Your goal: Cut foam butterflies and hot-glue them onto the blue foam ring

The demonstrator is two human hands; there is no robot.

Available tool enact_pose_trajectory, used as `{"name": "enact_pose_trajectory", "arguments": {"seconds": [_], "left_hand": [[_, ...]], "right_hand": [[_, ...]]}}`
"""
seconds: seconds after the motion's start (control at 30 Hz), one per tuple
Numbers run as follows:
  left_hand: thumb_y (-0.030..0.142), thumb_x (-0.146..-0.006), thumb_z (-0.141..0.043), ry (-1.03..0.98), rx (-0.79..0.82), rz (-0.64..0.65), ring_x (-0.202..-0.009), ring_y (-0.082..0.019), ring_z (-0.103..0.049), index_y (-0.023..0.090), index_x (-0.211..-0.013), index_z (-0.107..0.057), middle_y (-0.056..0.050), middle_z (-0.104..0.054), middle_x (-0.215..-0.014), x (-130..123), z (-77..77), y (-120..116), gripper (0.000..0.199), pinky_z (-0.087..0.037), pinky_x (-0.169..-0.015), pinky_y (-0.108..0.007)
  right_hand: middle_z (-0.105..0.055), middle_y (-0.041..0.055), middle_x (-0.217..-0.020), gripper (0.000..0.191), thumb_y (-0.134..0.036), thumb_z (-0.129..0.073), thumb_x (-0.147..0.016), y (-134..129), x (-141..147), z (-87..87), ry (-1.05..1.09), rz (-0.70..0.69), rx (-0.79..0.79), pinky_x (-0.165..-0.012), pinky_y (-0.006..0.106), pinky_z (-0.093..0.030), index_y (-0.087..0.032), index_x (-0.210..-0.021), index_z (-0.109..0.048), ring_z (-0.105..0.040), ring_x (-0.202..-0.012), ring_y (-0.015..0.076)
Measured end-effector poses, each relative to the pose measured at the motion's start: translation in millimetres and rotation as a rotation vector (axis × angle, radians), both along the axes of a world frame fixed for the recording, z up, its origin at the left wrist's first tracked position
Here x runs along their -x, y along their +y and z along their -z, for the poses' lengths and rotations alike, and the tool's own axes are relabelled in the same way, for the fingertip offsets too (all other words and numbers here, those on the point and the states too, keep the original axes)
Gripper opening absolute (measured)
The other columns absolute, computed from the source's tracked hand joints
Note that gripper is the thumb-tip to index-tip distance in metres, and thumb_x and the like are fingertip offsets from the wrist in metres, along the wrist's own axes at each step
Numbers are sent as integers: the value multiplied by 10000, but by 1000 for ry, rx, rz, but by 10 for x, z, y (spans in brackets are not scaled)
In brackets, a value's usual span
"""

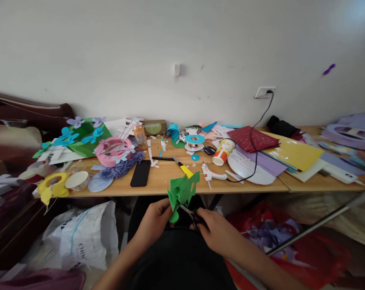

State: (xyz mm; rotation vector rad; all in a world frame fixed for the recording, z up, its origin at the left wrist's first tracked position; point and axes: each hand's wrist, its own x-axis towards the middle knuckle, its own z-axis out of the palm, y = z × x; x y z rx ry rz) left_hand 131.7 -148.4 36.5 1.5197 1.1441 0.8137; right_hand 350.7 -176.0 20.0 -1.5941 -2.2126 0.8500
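Note:
Above my lap, in front of the table edge, my left hand [158,215] pinches a piece of green paper [182,189] with ragged, cut edges. Scissors [188,211] with dark handles are in my right hand [211,225], its fingers wrapped around the loops. The blades point left and touch the lower part of the green paper; whether they are fully closed is hidden. On the table just beyond the paper lies a yellow-handled utility knife [184,167]. A white glue gun [212,174] rests to its right.
A black phone [140,173], purple yarn [122,167], a pink ring [114,150], a paper cup [224,152] and yellow sheets [297,151] cover the wooden table [158,188]. A black cord [256,149] runs to the wall socket. Below stand a white bag [88,237] and a red bag [309,249].

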Motion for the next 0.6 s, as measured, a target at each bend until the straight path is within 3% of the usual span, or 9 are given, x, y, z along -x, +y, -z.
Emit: {"name": "enact_pose_trajectory", "arguments": {"seconds": [0.23,0.37,0.47,0.6], "left_hand": [[339,-923,-500,116,0,155,-568,-118,-503,174,-727,-593,25,-546,-654,127,-126,75,273,-379,-536,-213],[422,-915,-540,-60,19,66,-680,-141,-551,163,-785,-641,-6,-616,-735,49,-102,76,307,-425,-640,-228],[496,-922,-508,-223,81,-10,-641,-151,-573,163,-781,-615,-16,-627,-708,-62,-33,17,377,-445,-645,-253],[486,-941,-484,-118,-10,-66,-590,-133,-513,182,-734,-556,13,-557,-650,-104,18,-43,375,-397,-593,-241]], "right_hand": [[-683,71,-935,153,-156,-478,-843,-3,-6,-32,33,-30,4,-755,296,-406,-199,-935,-592,-644,-899,232],[-693,87,-960,152,-206,-479,-880,-16,10,-17,70,0,-9,-790,308,-418,-196,-964,-605,-646,-919,240],[-694,88,-940,133,-218,-484,-882,-30,31,11,84,9,6,-786,314,-429,-194,-950,-596,-649,-899,244],[-688,86,-954,143,-218,-500,-873,-55,45,39,118,1,19,-799,320,-433,-194,-973,-600,-641,-906,242]]}}
